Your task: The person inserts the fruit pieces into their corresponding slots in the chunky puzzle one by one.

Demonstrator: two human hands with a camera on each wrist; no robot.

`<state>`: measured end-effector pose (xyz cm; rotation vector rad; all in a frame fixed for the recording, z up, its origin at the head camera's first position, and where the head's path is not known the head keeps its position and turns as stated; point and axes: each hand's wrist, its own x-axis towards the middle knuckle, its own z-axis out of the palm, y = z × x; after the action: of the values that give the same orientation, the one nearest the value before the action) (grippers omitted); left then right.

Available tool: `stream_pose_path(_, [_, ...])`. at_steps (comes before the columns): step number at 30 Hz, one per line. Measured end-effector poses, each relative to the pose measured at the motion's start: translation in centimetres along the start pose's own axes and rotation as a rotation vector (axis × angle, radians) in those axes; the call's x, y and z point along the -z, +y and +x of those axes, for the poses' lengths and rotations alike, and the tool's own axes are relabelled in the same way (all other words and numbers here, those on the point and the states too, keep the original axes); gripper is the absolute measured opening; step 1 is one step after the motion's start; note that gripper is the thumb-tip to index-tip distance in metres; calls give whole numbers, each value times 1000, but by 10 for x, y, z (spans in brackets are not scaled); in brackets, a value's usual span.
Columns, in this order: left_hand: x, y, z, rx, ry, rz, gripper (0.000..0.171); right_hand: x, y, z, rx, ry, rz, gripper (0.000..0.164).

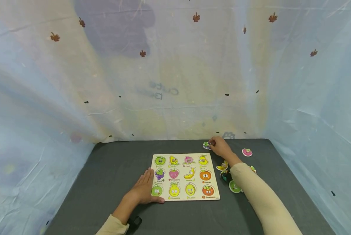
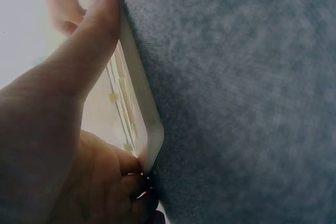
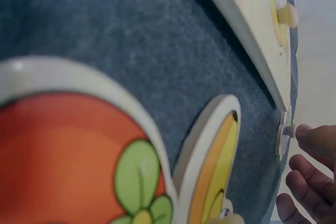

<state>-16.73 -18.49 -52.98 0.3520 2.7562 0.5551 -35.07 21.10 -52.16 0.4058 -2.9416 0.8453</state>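
Note:
A wooden fruit puzzle board (image 1: 182, 176) lies on the dark table in the head view, with rows of printed fruits. My left hand (image 1: 144, 188) rests at its left edge, fingers straight and the thumb along the front left corner. The left wrist view shows that thumb (image 2: 100, 30) against the board's side (image 2: 139, 93). Beyond the board's back right corner, my right hand (image 1: 220, 147) pinches a purple grape puzzle piece (image 1: 206, 145). In the right wrist view a fingertip meets the small knob on the grape piece (image 3: 282, 137); the other fingers are curled.
Loose puzzle pieces lie right of the board: a banana (image 1: 222, 165), a green round fruit (image 1: 234, 187) and a pink one (image 1: 247, 152). A large orange-red fruit piece (image 3: 68, 156) is near the right wrist camera. A printed curtain (image 1: 175, 71) hangs behind the table.

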Motion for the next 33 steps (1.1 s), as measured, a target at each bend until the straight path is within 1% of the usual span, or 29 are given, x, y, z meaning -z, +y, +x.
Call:
stream_pose_path(4, [-2, -1, 1, -6, 2, 4, 141, -3, 0, 1, -3, -5, -12, 22])
stream_pose_path(9, [-2, -1, 1, -12, 4, -5, 141, -5, 1, 3, -31, -23, -26, 21])
stream_pose_path(19, [0, 0, 0, -29, -1, -19, 141, -7, -2, 3, -49, -37, -7, 21])
stream_pose_path(27, [1, 1, -1, -12, 4, 8, 139, -7, -1, 1, -45, -27, -19, 17])
stream_pose_path(30, [0, 1, -1, -21, 5, -12, 141, -6, 0, 2, -49, -23, -20, 16])
stream_pose_path(33, [-1, -1, 0, -19, -11, -16, 144, -6, 2, 3, -60, -15, -28, 16])
